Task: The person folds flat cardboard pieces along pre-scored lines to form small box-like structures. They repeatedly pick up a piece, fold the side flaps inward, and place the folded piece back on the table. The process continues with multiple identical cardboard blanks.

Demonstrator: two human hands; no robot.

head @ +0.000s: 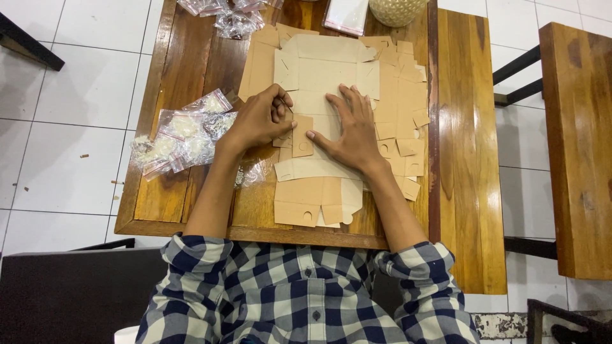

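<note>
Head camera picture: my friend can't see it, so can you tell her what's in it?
Seen from above, a person's left hand folds a flap of a flat brown cardboard box cutout while the right hand presses it flat on a wooden table. Small clear plastic bags lie to the left.

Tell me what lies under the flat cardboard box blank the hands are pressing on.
Under the top cardboard blank lies a stack of similar brown blanks, fanned out to the right, on the wooden table. The right hand and left hand cover its middle; the stack's depth stays hidden.
</note>
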